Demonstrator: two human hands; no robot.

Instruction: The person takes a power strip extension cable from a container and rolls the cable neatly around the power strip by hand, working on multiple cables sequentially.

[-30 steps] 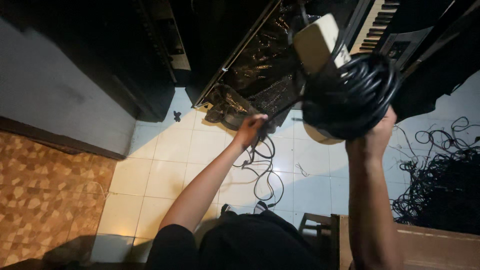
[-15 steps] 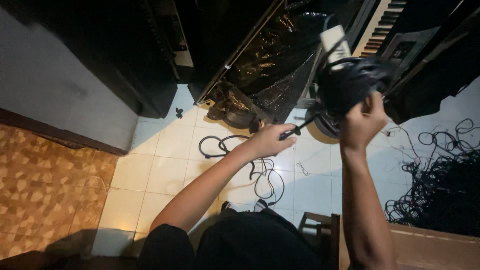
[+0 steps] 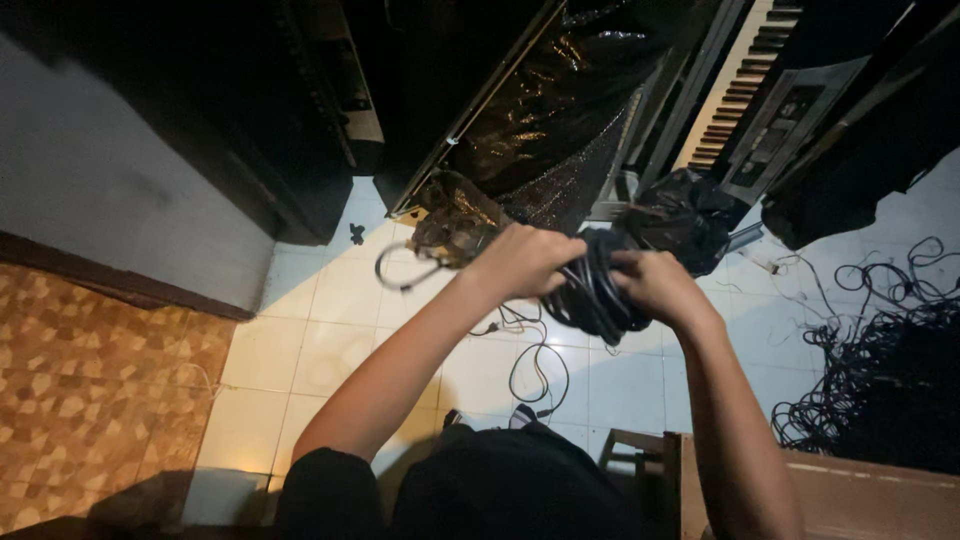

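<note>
A thick coil of black cable hangs between both hands at chest height over the tiled floor. My left hand grips the coil's left side, and a loose loop of the cable curls out to the left of it. My right hand clasps the coil's right side, fingers wrapped over the strands. More of the cable trails down to the floor below the hands.
A keyboard leans at the upper right beside dark cases. A shiny black plastic sheet covers gear ahead. A heap of tangled black cables lies at the right. A wooden bench stands at the lower right.
The coil has come down from overhead to chest height. My left hand has moved from the trailing cable end onto the coil, so both hands now hold it.
</note>
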